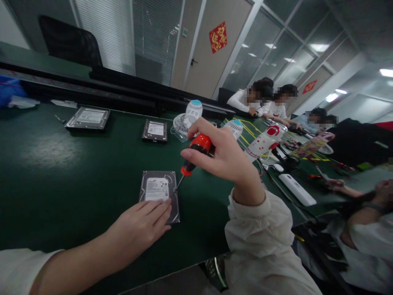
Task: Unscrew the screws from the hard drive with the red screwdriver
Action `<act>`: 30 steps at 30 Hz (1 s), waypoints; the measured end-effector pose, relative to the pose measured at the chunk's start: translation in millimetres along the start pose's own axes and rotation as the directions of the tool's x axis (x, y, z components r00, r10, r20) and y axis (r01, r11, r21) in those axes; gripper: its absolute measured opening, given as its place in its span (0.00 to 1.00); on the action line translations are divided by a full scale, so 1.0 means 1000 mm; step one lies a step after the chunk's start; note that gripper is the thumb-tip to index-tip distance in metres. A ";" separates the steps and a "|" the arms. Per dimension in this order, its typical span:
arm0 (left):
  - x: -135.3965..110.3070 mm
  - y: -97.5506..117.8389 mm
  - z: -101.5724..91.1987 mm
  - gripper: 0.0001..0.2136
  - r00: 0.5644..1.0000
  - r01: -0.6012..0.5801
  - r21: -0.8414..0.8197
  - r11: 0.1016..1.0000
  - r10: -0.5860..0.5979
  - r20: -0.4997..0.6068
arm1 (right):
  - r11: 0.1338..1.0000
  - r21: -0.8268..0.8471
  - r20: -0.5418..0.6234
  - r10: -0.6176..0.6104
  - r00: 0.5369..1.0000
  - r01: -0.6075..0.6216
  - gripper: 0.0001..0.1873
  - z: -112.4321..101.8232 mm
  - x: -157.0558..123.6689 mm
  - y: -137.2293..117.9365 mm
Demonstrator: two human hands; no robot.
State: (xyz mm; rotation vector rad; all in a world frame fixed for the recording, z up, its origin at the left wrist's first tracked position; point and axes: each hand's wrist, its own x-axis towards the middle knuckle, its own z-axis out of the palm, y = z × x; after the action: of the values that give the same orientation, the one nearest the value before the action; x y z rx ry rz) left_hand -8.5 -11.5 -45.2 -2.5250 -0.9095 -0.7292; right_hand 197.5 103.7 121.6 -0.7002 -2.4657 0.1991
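A hard drive (173, 180) with a white label lies flat on the green table in front of me. My left hand (144, 223) rests across its near part, fingers stretched out flat and pressing on the cover. My right hand (225, 151) is wrapped round the red and black handle of a screwdriver (200, 143). The shaft slants down to the left, and its tip meets the drive's top near the right edge of the label. Whether the tip sits in a screw is too small to tell.
Farther back lie a second hard drive (155, 131) and a larger one (88, 119) at left. White handheld fans (194, 110), a white and red bottle (264, 141) and a white power strip (297, 189) stand or lie to the right. Several people sit along the right side.
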 end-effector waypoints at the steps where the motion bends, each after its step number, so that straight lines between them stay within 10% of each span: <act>1: 0.000 0.000 0.000 0.15 1.000 -0.002 0.000 1.000 0.002 0.000 | 1.000 -0.008 -0.014 0.022 1.000 -0.022 0.13 0.001 0.000 0.000; 30: 0.003 -0.008 -0.009 0.16 1.000 -0.022 -0.084 0.996 0.024 0.019 | 0.997 -0.068 -0.080 0.016 0.997 -0.021 0.16 0.007 0.000 0.006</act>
State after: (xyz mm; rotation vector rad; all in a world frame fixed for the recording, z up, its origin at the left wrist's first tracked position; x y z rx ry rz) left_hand -15.3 -8.6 -35.2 -2.6159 -0.8719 -0.7503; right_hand 196.2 109.1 114.3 -0.7460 -2.4006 0.0922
